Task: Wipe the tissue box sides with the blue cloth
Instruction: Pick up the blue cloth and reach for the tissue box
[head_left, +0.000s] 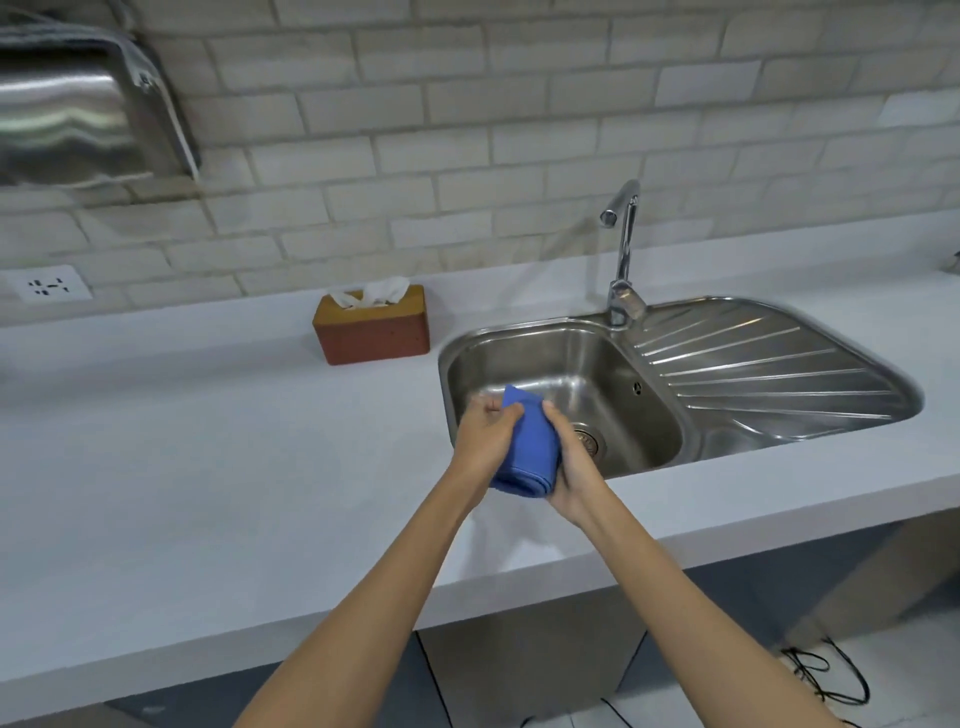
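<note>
Blue cloth, folded into a thick pad, held upright between both hands above the near left corner of a steel sink. Left hand pressed against the cloth's left side, fingers curled shut around its upper edge, thumb resting across the front. Right hand wrapped around the right side and lower fold, fingers closed behind the fabric and mostly hidden by it. Top corner of the cloth poking up past the fingertips; bottom fold bulging out below the palms.

Tissue box, brownish-red with a lighter yellowish top, well apart from the cloth and hands, standing on the pale counter to the left of the sink and close to the wall. White tissue sticking up from the slot in its top. Nothing touching the box.

Sink basin with a round drain partly covered by the right hand, a ribbed draining board to its right, and a chrome tap rising behind. White brick-pattern tiles on the wall, a wall socket at far left, and a shiny metal wall-mounted unit at upper left, cut off by the picture edge and blurred. Dark cables on the floor beneath the counter, lower right. Bare forearms reaching in from the bottom edge.
</note>
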